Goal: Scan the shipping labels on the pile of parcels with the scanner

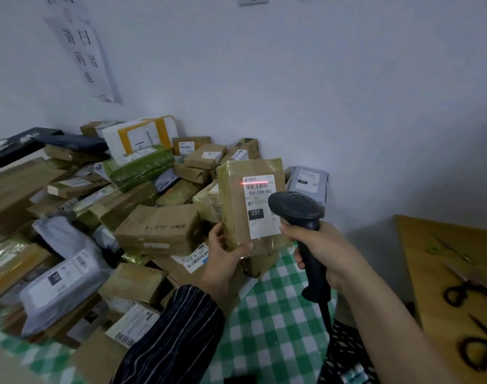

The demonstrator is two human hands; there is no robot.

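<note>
Most of the left hand's (223, 253) fingers are hidden behind the parcel (234, 206). Just above the right hand's (320, 250) fingers, the scanner (306, 225) covers the label's (260, 206) right edge. The label's small print is unreadable. Scissors (472, 285), well right of them, are blurred and cut off.

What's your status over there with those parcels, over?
Left grip holds parcel upright. Right grip holds scanner, red line on label barcode. Nothing blocking.

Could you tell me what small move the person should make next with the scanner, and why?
Probably tip the scanner, gripped in the right hand, down a touch. Its red line sits at the top edge of the barcode rather than across the bars. The left hand holds the parcel upright, label facing out, so the parcel likely need not move.
</note>
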